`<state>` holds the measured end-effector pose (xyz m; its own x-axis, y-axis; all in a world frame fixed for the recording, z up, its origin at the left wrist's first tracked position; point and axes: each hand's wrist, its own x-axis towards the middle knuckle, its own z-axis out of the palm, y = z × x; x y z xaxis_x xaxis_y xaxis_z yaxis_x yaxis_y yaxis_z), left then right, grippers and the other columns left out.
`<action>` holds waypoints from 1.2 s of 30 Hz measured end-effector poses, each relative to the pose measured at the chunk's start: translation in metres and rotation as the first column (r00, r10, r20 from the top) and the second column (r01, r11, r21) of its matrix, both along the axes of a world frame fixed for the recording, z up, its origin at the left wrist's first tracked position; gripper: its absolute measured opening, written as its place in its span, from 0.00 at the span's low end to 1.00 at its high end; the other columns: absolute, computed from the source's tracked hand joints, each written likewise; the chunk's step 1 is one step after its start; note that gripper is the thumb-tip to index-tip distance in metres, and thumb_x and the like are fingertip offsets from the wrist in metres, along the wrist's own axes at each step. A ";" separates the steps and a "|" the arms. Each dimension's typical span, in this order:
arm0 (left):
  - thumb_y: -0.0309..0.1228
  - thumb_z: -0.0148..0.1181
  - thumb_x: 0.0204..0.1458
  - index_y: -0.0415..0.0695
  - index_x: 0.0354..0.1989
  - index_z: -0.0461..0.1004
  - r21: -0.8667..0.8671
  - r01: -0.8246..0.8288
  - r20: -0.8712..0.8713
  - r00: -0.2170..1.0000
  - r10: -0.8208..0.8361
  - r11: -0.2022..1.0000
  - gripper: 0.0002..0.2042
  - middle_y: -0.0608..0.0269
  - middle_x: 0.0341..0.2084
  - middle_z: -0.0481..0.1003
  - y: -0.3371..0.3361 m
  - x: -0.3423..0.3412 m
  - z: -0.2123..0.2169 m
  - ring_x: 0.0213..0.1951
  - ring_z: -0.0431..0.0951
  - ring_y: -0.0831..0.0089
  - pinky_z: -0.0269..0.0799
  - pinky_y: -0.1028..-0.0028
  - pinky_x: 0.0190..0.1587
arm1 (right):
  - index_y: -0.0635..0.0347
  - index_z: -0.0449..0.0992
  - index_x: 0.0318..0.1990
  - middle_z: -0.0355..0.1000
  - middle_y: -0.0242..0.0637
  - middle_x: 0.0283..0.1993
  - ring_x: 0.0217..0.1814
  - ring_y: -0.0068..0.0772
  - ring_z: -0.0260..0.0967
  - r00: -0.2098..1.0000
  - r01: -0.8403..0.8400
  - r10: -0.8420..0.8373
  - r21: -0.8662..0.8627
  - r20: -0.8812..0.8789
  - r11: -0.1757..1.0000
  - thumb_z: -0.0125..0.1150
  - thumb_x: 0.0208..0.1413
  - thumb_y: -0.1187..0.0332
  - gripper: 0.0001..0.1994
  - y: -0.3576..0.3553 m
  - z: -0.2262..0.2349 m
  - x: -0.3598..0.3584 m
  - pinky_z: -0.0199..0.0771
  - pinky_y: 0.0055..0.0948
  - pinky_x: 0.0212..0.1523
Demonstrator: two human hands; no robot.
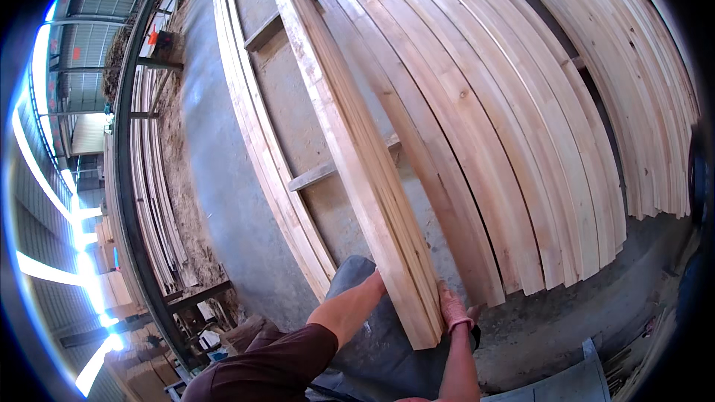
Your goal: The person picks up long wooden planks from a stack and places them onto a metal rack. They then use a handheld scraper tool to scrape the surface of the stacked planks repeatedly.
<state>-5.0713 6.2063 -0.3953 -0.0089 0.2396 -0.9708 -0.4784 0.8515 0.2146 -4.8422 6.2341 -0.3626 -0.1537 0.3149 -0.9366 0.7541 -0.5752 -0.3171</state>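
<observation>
A narrow stack of long pale wooden boards runs away from me, its near end close to my legs. My left hand is at the left side of the stack, its fingers mostly hidden behind and under the wood. Against the right side, near the end, my right hand is pressed with its fingers bent round the boards. It seems to wear a pinkish glove. Between them the hands clasp the stack. Crosswise beneath it lies a short wooden spacer.
A wide layer of long boards lies to the right, with another large pile beyond. Two thin boards lie to the left on the spacers. A dark metal rack holding lumber stands farther left. Grey sheet metal is at lower right.
</observation>
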 end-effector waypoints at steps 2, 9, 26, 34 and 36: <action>0.57 0.46 0.68 0.52 0.67 0.62 0.011 0.011 0.005 1.000 -0.011 1.000 0.28 0.55 0.61 0.70 0.006 -0.001 0.012 0.63 0.71 0.55 0.63 0.50 0.64 | 0.66 0.77 0.58 0.74 0.61 0.59 0.67 0.64 0.66 0.997 -0.043 0.050 0.110 -0.060 0.993 0.38 0.68 0.35 0.39 -0.023 -0.012 0.018 0.65 0.49 0.65; 0.56 0.46 0.68 0.52 0.66 0.63 0.050 0.030 0.022 0.999 -0.031 0.998 0.27 0.55 0.60 0.71 0.006 0.005 0.038 0.62 0.72 0.55 0.64 0.51 0.63 | 0.59 0.76 0.63 0.69 0.55 0.68 0.74 0.59 0.61 0.999 -0.024 0.025 -0.029 0.045 0.999 0.35 0.67 0.33 0.40 0.005 0.039 0.011 0.45 0.47 0.77; 0.56 0.47 0.68 0.53 0.62 0.66 0.182 0.049 0.076 0.995 -0.064 0.982 0.24 0.55 0.56 0.74 -0.004 0.054 0.087 0.59 0.74 0.55 0.67 0.51 0.60 | 0.57 0.63 0.70 0.71 0.51 0.66 0.69 0.60 0.66 0.993 -0.069 0.075 0.067 -0.096 0.995 0.44 0.73 0.52 0.26 -0.020 0.019 0.082 0.64 0.45 0.69; 0.56 0.47 0.68 0.53 0.61 0.67 0.267 -0.008 0.073 0.997 -0.012 0.964 0.23 0.55 0.54 0.75 -0.076 0.092 0.141 0.58 0.75 0.56 0.68 0.52 0.59 | 0.71 0.77 0.55 0.71 0.66 0.60 0.68 0.65 0.65 0.978 -0.182 0.194 0.150 -0.073 0.972 0.30 0.72 0.39 0.40 -0.054 0.164 0.069 0.62 0.50 0.68; 0.56 0.47 0.68 0.53 0.60 0.67 0.311 -0.019 0.060 0.998 0.000 0.950 0.23 0.55 0.54 0.75 -0.088 0.088 0.162 0.58 0.76 0.56 0.68 0.52 0.58 | 0.72 0.78 0.55 0.73 0.65 0.60 0.67 0.65 0.66 0.976 -0.200 0.210 0.152 -0.055 0.968 0.31 0.71 0.37 0.41 -0.071 0.167 0.063 0.64 0.48 0.67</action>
